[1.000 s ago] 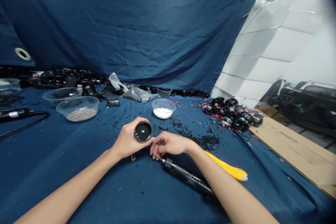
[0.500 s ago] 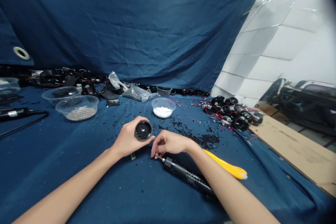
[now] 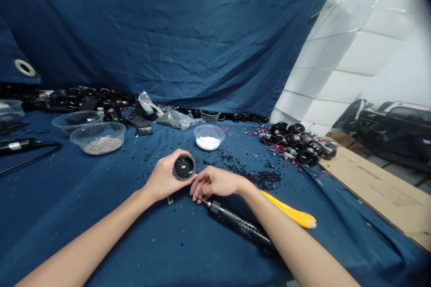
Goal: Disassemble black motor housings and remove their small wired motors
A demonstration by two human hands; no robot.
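My left hand (image 3: 165,175) is closed around a round black plastic housing (image 3: 184,167), its open end turned up toward me, with a small pale metal part inside. Just right of it, my right hand (image 3: 215,182) hangs with bent, gathered fingers at the bit of a black electric screwdriver (image 3: 235,222). The screwdriver lies on the cloth under my right forearm, bit pointing left. Whatever is between those fingertips is too small to make out. Beside that forearm lies a yellow-handled tool (image 3: 289,210), partly hidden.
Loose small black parts (image 3: 262,177) are scattered beyond my right hand. Behind them stand a bowl of white material (image 3: 208,138) and, leftward, a bowl of small metal pieces (image 3: 99,140). Motors with red wires (image 3: 299,143) are heaped at right. A corded black tool (image 3: 16,145) lies far left.
The fingers of my right hand have shifted slightly left and spread a little by the screwdriver bit. My left hand keeps the housing in nearly the same place.
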